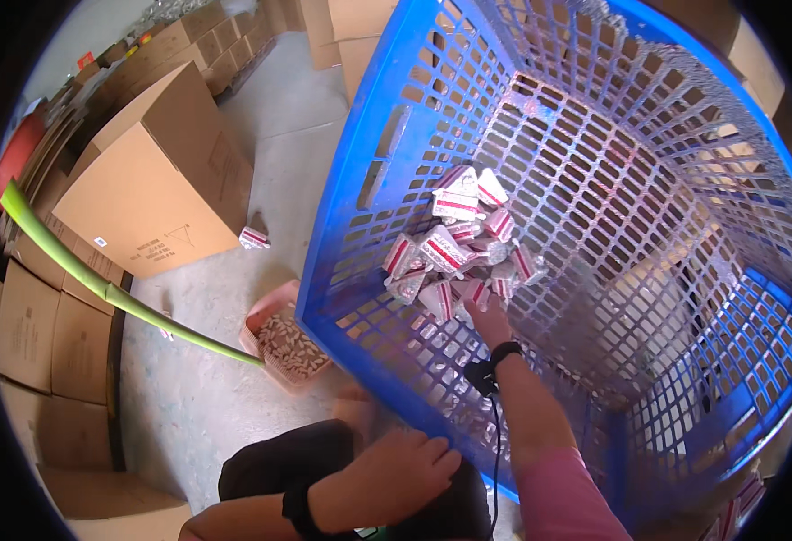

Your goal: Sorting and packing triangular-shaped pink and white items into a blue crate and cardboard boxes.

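Note:
A blue plastic basket (pixel 387 370) with slotted walls lies tilted in front of me, its mouth toward me. Inside it, a small pile of clear packets with white and dark pink labels (pixel 444 249) rests against the left side. My right hand (pixel 490 326) reaches into the basket at the near edge of that pile, its fingers closed on one packet (pixel 473 293). Low in the picture, above my dark-clothed knee, my left hand (pixel 394 476) has curled fingers close to the basket's near rim. Whatever those fingers may hold is hidden.
A pink basket (pixel 256 326) of small pale pieces stands on the floor left of the blue basket. A long green pole (pixel 116 293) slants down toward it. A large open carton (pixel 157 180) and stacked cartons (pixel 53 329) line the left. One loose packet (pixel 253 238) lies beside the carton.

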A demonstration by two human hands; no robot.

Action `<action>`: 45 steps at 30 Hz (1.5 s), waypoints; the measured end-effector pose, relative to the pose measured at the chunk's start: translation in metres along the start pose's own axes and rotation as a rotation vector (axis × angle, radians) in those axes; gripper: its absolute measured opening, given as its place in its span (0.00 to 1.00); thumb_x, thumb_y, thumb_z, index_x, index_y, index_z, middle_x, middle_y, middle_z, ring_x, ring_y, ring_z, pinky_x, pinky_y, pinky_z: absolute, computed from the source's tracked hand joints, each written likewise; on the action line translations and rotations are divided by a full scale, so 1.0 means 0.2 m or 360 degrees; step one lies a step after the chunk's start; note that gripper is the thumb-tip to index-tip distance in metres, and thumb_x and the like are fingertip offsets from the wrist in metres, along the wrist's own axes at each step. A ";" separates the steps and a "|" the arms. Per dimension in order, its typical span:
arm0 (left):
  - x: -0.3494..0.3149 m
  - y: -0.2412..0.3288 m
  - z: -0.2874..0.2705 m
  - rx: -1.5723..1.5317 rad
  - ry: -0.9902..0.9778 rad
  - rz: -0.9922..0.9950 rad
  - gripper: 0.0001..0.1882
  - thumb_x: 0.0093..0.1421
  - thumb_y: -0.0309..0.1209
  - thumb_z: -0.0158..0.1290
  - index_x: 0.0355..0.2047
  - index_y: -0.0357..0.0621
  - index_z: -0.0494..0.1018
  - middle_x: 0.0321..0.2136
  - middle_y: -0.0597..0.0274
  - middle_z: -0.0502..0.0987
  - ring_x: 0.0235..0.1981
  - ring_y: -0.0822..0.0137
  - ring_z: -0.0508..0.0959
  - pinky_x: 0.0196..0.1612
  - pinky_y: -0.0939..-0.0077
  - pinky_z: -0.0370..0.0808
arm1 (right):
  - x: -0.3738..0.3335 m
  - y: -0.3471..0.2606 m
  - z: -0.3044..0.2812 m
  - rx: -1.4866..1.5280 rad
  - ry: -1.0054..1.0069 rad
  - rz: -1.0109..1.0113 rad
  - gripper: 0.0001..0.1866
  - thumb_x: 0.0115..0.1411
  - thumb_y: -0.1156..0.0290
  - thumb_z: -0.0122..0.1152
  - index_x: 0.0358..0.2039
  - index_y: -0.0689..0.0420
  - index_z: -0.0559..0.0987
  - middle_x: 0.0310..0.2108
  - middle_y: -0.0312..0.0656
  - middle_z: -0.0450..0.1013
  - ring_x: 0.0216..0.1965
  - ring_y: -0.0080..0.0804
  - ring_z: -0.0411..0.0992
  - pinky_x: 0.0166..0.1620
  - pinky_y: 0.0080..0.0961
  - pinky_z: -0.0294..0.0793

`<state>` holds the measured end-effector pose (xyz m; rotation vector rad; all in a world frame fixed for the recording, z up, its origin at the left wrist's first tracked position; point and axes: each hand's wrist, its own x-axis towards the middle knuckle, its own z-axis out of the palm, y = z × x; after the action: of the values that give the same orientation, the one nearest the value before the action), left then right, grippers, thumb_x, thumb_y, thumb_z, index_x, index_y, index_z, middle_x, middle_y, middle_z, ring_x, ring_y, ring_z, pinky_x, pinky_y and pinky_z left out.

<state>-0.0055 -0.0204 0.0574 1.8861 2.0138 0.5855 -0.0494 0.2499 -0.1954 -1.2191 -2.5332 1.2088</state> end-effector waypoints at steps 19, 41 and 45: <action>0.00 -0.12 -0.02 0.0260 0.0173 -0.0084 0.11 0.49 0.31 0.49 0.32 0.41 0.67 0.29 0.56 0.69 0.31 0.59 0.71 0.30 0.67 0.70 | -0.60 -0.09 -0.61 0.1345 -0.0716 0.0136 0.37 0.45 0.73 0.55 0.57 0.59 0.54 0.36 0.44 0.69 0.31 0.37 0.71 0.31 0.33 0.75; 0.04 -0.06 -0.01 -0.0015 0.0750 0.0318 0.10 0.56 0.35 0.46 0.25 0.42 0.64 0.21 0.56 0.69 0.25 0.56 0.72 0.28 0.62 0.67 | -1.25 -0.83 -1.04 -0.0563 -0.0913 -0.1093 0.23 0.45 0.55 0.62 0.36 0.59 0.74 0.25 0.43 0.72 0.27 0.34 0.72 0.31 0.30 0.69; 0.02 -0.02 -0.01 0.0053 0.0730 0.0271 0.10 0.55 0.35 0.46 0.24 0.42 0.65 0.21 0.56 0.70 0.26 0.56 0.73 0.28 0.65 0.69 | -1.26 -0.81 -0.95 -0.0579 -0.0698 -0.1341 0.17 0.45 0.62 0.61 0.32 0.60 0.74 0.22 0.46 0.71 0.24 0.35 0.72 0.28 0.28 0.69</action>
<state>-0.0108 -0.0162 0.0570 2.1052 2.1431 1.1254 0.0931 0.1332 0.1092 0.1999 -3.1131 0.8688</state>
